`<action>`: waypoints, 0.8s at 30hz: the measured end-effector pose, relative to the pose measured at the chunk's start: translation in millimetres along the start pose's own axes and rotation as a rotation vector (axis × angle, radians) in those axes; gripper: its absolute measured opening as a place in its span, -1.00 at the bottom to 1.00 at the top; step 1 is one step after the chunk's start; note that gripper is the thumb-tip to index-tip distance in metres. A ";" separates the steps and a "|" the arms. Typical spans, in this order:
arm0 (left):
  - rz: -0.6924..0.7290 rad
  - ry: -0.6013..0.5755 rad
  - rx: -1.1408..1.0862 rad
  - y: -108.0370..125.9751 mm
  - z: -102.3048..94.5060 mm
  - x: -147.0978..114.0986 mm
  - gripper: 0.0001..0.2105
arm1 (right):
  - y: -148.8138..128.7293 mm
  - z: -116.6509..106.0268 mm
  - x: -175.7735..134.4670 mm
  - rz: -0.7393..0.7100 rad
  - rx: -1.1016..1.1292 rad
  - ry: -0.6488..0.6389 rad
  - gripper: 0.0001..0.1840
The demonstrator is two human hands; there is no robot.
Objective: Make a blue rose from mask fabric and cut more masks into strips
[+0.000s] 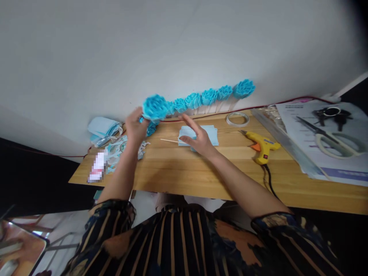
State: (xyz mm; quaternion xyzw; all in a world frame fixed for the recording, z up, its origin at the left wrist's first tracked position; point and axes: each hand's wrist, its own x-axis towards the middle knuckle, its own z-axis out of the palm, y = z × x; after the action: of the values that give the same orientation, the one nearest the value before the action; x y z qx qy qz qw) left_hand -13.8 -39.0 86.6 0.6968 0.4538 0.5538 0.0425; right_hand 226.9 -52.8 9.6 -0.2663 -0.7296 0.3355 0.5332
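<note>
A large blue ruffled flower (pixel 155 107) is in my left hand (pixel 136 125), raised in front of the wall, with my fingers closed at its underside. My right hand (pixel 198 137) hovers over a stack of pale blue sheets (pixel 211 134), its fingers spread and nothing seen in them. By its thumb, a thin pale stick (pixel 169 140) points left over the table. Behind both hands, several similar blue flowers (pixel 209 96) stand on thin stems in a row against the wall. A darker blue bloom (pixel 151 129) shows below the held flower, partly hidden.
On the wooden table (pixel 184 174) a roll of tape (pixel 237 119) and a yellow glue gun (pixel 261 146) with a black cord lie to the right. Scissors (pixel 330 140) and keys (pixel 332 113) rest on printed papers. Folded face masks (pixel 104 129) and scraps (pixel 115 153) lie at left.
</note>
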 end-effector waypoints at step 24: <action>-0.438 -0.045 -0.012 -166.4 -46.9 68.6 -0.81 | 28.4 13.7 -16.4 -0.334 -0.565 -0.288 -0.68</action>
State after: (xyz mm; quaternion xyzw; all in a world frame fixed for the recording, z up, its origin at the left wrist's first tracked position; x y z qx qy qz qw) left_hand -150.9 84.0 61.4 0.5935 0.5901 0.5183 0.1761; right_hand 219.4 -49.9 -25.0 -0.2304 -0.8946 0.0630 0.3778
